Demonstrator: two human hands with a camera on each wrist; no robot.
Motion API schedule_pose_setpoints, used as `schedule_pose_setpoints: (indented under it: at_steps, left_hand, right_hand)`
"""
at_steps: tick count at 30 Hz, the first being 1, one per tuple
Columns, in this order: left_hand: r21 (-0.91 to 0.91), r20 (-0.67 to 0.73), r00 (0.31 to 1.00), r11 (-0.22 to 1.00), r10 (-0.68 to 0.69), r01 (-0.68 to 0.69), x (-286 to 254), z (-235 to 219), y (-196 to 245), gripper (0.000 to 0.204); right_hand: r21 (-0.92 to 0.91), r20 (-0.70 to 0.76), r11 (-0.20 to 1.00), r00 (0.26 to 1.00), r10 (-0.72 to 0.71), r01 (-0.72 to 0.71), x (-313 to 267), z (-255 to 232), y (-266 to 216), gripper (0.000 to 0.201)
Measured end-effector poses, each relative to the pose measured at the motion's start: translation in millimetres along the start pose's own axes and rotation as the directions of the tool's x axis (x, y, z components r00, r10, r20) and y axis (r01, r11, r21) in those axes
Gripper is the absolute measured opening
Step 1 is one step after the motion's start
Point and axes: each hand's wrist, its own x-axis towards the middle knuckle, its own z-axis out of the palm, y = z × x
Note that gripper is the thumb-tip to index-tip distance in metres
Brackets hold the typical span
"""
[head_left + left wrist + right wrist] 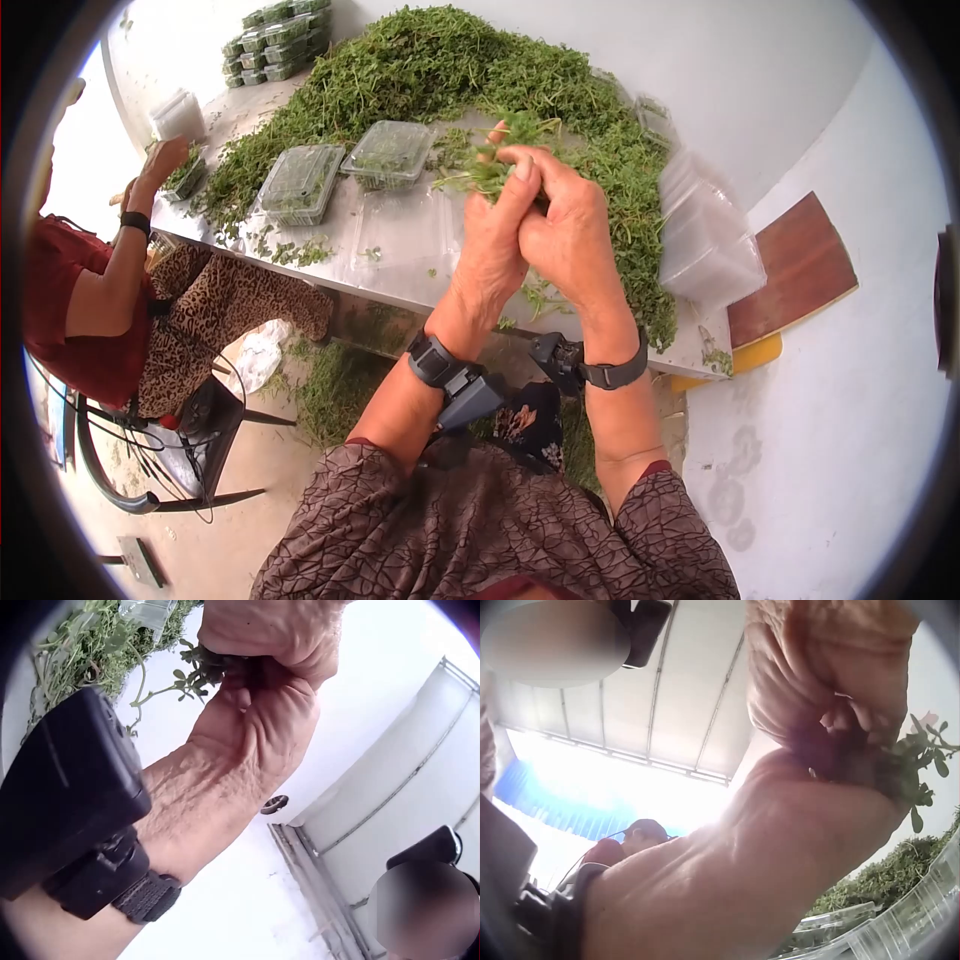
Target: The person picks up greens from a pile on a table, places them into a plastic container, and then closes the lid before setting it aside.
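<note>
Both hands are together above the near middle of the table. My left hand (492,232) grips a small bunch of leafy green sprigs (487,178), its thumb pointing up along the stems. My right hand (568,215) is pressed against it, fingers curled round the same bunch. Leaves poke out past the fingers at the upper left in the head view. In the left wrist view a sprig (196,675) sticks out between the two hands, and in the right wrist view leaves (922,761) show at the right. The stems inside the palms are hidden.
A big heap of greens (400,70) curves round the table (345,280). Two lidded clear boxes (302,183) of greens lie left of my hands. Stacked empty boxes (705,235) stand right, filled boxes (275,45) at the back. Another person (95,300) works at left.
</note>
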Motion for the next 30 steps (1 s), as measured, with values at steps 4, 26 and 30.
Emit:
schedule_pose_setpoints:
  at_steps: [4, 26, 30]
  left_hand:
    - [-0.149, -0.089, 0.996, 0.989, 0.005, -0.019, 0.1, -11.7, 3.8, 0.018]
    - [-0.602, -0.108, 0.987, 0.798, -0.119, 0.031, -0.6, -34.2, 6.3, 0.024]
    - [-0.648, -0.109, 0.973, 0.756, -0.203, 0.085, -12.7, -32.2, 7.9, 0.020]
  right_hand:
    - [0.145, 0.098, 0.984, 0.991, 0.090, -0.104, -10.1, 0.6, -7.9, 0.046]
    - [0.795, -0.132, 0.560, 0.835, 0.534, -0.232, -42.9, -25.6, 34.8, 0.011]
    - [0.794, -0.117, 0.542, 0.806, 0.580, -0.275, -58.9, -23.8, 38.4, 0.017]
